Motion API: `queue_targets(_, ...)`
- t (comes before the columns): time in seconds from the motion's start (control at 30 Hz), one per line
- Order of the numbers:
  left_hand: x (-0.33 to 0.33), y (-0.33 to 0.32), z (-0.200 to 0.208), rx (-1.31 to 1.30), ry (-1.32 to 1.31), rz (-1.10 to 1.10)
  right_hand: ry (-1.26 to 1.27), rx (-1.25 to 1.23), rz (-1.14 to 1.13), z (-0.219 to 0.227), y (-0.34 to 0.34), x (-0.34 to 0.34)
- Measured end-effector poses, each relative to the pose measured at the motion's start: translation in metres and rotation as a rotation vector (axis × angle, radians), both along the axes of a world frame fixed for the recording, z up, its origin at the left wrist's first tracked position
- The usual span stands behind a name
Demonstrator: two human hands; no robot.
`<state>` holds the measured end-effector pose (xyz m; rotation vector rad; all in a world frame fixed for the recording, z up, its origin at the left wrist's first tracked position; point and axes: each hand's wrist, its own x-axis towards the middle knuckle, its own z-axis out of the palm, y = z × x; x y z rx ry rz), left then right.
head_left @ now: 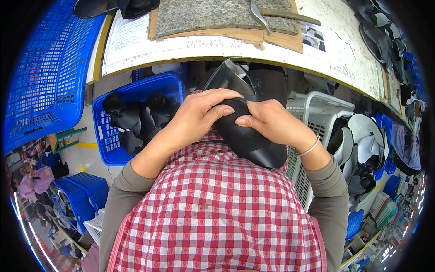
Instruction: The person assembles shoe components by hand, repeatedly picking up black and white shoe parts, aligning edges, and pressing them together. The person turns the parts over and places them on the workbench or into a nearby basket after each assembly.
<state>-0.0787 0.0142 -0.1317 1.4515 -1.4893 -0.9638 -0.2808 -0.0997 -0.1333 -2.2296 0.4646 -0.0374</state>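
Observation:
A black leather shoe upper [247, 138] lies slantwise in front of my apron, its glossy rounded end low on the right. The grey-lined open part points away from me, toward the table. My left hand [208, 109] grips its left edge, thumb pressed on the leather near the middle. From the other side my right hand [269, 121], with a bangle at the wrist, pinches the same area, its thumb on top. Both sets of fingers curl over the edge and are partly hidden. The two thumbs are close but apart.
Ahead, a white table [349, 63] bears a stone slab [204, 20] with a hammer [285, 16] on it. A blue basket [102, 136] of black uppers stands left, a larger blue crate [45, 68] beyond it. At right, a white basket [326, 102] stands near more shoe parts [362, 136].

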Motion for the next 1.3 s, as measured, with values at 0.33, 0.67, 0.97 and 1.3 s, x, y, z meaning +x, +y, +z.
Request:
queue_targets(0.33, 0.000, -0.008, -0.001, -0.014, -0.089, 0.047, -0.154, 0.149, -0.168, -0.003, 0.017, -0.016)
queue_targets(0.67, 0.002, 0.006, 0.005, 0.248, 0.115, 0.099, -0.244, 0.112, -0.380, -0.009, 0.028, -0.027)
queue_targets(0.97, 0.024, -0.012, 0.036, -0.020, 0.057, 0.173, -0.458, 0.123, -0.479, 0.002, 0.024, 0.000)
queue_targets(1.3, 0.033, -0.004, 0.002, 0.131, 0.127, 0.180, -0.360, 0.727, -0.463, -0.032, 0.028, -0.009)
